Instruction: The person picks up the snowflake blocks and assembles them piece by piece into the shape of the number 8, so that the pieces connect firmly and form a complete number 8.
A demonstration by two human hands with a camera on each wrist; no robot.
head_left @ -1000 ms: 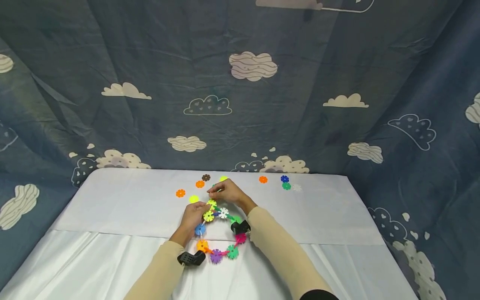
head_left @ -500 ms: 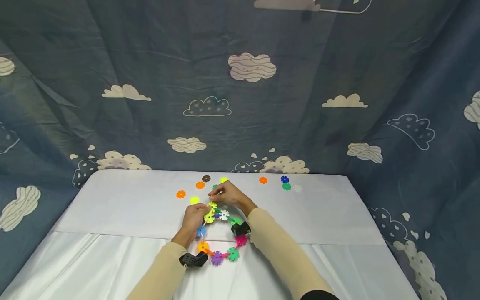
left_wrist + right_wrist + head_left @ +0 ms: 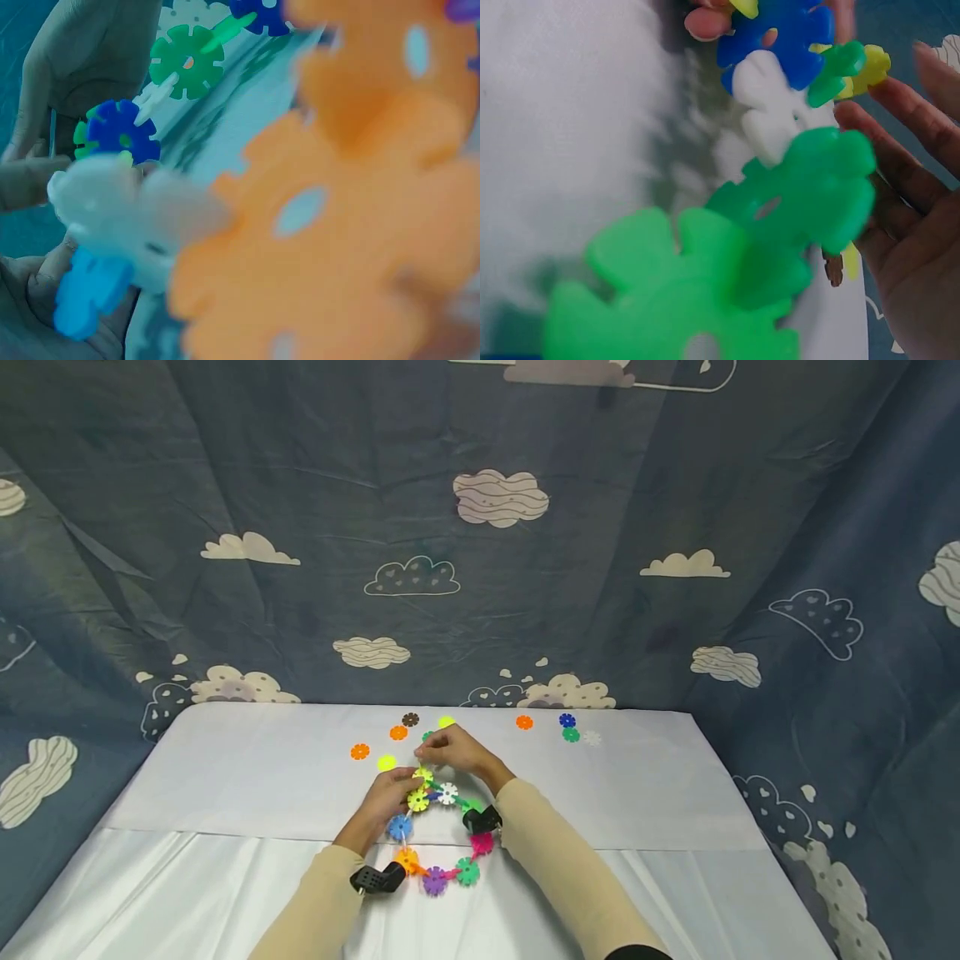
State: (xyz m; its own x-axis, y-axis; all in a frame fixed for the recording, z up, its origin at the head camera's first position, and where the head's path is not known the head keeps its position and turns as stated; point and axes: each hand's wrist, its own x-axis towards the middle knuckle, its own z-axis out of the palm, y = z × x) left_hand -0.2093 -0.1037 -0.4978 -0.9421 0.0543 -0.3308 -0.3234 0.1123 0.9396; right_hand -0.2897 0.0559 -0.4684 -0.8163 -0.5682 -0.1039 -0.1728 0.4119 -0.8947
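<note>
A ring of joined flower-shaped plastic discs hangs between both hands in the head view, with a purple disc (image 3: 435,881) at its near side and a blue disc (image 3: 400,827) at its left. My left hand (image 3: 384,800) grips the ring's upper left by the yellow discs (image 3: 417,799). Opposite it, my right hand (image 3: 461,752) pinches at the ring's top. The right wrist view has its fingertips on a small yellow disc (image 3: 871,70), beside a green one (image 3: 836,73) and a dark blue one (image 3: 776,41). Large orange discs (image 3: 300,255) block much of the left wrist view.
Loose flower discs lie along the far part of the white-covered table (image 3: 247,777): orange (image 3: 360,752), brown (image 3: 410,719) and yellow (image 3: 386,763) ones left of the right hand; orange (image 3: 524,722), blue (image 3: 567,720), green (image 3: 571,735) and white ones to its right. A cloud-print curtain (image 3: 315,610) stands behind.
Both hands keep their places at the yellow discs, with only slight finger movement. The whole head view has shifted a little, so the table sits slightly lower.
</note>
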